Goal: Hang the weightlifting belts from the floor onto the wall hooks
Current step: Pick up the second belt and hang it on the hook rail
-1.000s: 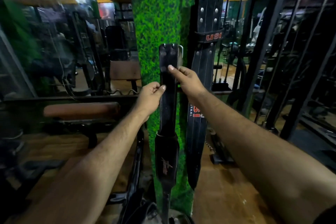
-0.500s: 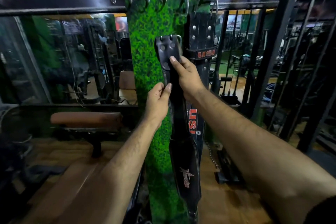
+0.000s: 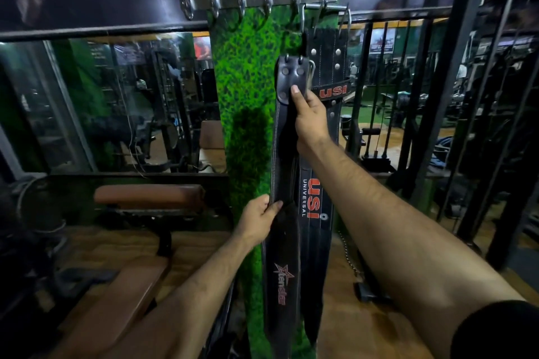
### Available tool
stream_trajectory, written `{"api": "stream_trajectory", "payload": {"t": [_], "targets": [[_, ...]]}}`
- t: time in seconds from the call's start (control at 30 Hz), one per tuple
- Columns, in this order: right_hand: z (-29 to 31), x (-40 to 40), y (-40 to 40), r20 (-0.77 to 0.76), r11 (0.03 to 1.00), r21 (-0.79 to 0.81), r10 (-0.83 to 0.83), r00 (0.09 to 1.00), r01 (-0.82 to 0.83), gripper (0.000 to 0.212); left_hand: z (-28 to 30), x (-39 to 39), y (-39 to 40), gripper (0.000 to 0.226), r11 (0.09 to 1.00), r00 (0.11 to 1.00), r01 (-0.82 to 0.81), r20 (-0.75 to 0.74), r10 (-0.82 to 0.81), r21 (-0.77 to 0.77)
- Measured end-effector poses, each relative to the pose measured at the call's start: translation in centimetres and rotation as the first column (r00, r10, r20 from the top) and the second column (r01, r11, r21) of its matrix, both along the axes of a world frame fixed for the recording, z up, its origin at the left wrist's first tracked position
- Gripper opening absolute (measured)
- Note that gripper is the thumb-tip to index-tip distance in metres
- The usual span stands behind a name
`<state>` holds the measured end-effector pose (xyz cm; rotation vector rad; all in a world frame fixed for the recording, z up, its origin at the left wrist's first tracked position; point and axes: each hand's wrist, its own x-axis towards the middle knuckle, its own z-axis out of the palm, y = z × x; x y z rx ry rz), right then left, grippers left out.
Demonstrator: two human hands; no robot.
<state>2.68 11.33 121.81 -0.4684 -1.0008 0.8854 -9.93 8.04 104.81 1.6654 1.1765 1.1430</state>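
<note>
Gym interior, dim; green artificial-turf pillar [image 3: 248,73] at centre, mirrored panels to 9 o'clock, black railing [image 3: 408,13] to 3 o'clock.

Item 1: metal hook rail [image 3: 256,1], fixed across the pillar at 12 o'clock; several hooks hung bare.

Item 2: black belt marked USI [image 3: 316,201], already hung from the rail's right end, lying flat against the pillar.

Item 3: black belt with red star logo [image 3: 281,242], held upright just left of and partly overlapping item 2; its buckle end [image 3: 294,73] stood below the hook rail, not on a hook.

Item 4: right hand [image 3: 309,122], clasped round the belt just beneath the buckle, thumb pressed on the leather.

Item 5: left hand [image 3: 258,220], at 6 o'clock from the right hand, pinched the belt's left edge at mid-length.

Item 6: brown padded bench [image 3: 148,195], at 8 o'clock, on the wooden floor [image 3: 350,326].
</note>
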Motion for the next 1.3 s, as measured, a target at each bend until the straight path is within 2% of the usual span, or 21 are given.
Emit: {"api": "stream_trajectory", "payload": {"t": [0.03,0.13,0.2,0.27,0.33,0.43,0.53,0.57,0.63,0.73,0.77,0.83,0.87,0.9,0.97,1.1,1.2,1.3], "targets": [[0.1,0.1,0.0,-0.004,1.000,-0.005,0.005,1.000,-0.005,0.015,0.3,-0.4,0.1,0.014,0.997,0.998,0.057,-0.008,-0.058,-0.051],[0.7,0.0,0.3,0.013,1.000,-0.010,0.014,1.000,-0.014,0.015,4.8,-1.0,0.6,0.062,0.997,0.995,0.069,0.078,-0.068,-0.016],[1.1,-0.4,0.5,0.048,1.000,0.000,0.018,0.999,-0.018,0.015,9.7,-0.9,1.0,0.052,0.997,0.987,0.004,0.158,-0.015,0.072],[1.5,-1.1,0.6,0.083,1.000,0.008,0.026,0.996,-0.027,0.015,14.2,-0.7,1.5,0.021,0.966,0.986,-0.049,0.164,0.007,0.255],[2.4,-1.5,0.8,0.065,1.000,0.006,0.019,0.998,-0.020,0.016,15.6,-0.1,1.7,0.028,0.920,0.987,-0.068,0.160,0.006,0.386],[3.3,-1.4,1.2,0.030,0.999,0.010,-0.048,0.998,0.048,0.015,13.3,0.6,1.3,0.035,0.936,0.979,-0.075,0.206,0.003,0.344],[3.2,-1.6,1.2,-0.050,0.998,0.033,-0.054,0.997,0.056,0.013,8.4,-0.4,1.8,0.018,0.964,0.992,-0.067,0.124,0.035,0.258],[3.4,-1.7,1.2,-0.076,0.998,0.039,-0.050,0.996,0.053,0.014,6.7,-1.0,2.4,0.020,0.970,0.995,-0.059,0.087,0.039,0.237],[3.7,-2.0,1.0,-0.101,0.998,0.050,-0.044,0.994,0.049,0.014,3.4,-2.4,3.6,0.039,0.978,0.998,-0.055,0.022,0.051,0.202],[3.5,-2.8,0.8,-0.072,0.998,0.061,-0.026,0.997,0.031,0.015,-0.2,-3.6,5.7,0.070,0.988,0.997,-0.073,0.010,0.073,0.136],[3.1,-3.2,0.7,-0.072,0.998,0.057,-0.014,0.997,0.018,0.015,-0.7,-3.9,5.9,0.068,0.990,0.996,-0.084,0.007,0.084,0.111],[2.4,-3.6,0.6,-0.065,0.999,0.038,0.002,0.998,0.000,0.015,0.6,-4.3,4.3,0.039,0.994,0.996,-0.087,0.014,0.086,0.070],[2.3,-3.6,0.6,-0.046,0.999,0.033,0.008,0.999,-0.007,0.016,1.3,-4.4,3.4,0.024,0.995,0.996,-0.082,0.033,0.080,0.064],[2.2,-3.5,0.6,-0.019,0.999,0.032,0.010,1.000,-0.009,0.016,1.8,-4.4,3.1,0.021,0.995,0.996,-0.073,0.052,0.069,0.071],[2.3,-3.2,0.7,0.065,0.999,0.032,-0.005,0.998,0.003,0.015,3.6,-4.5,2.7,0.036,0.998,0.996,-0.017,0.087,0.012,0.059],[1.6,-3.6,0.6,0.246,0.997,0.042,-0.070,0.967,0.061,0.019,10.9,-3.6,2.7,0.040,0.985,0.986,-0.031,0.166,0.002,0.172],[1.0,-3.7,0.7,0.368,0.972,0.087,-0.237,0.899,0.221,0.029,14.0,-2.8,2.1,0.018,0.960,0.985,0.013,0.160,-0.060,0.280],[0.8,-3.7,0.4,0.498,0.937,0.153,-0.347,0.794,0.314,0.039,15.1,-1.9,1.5,0.011,0.939,0.961,-0.041,0.269,-0.055,0.341]]}}
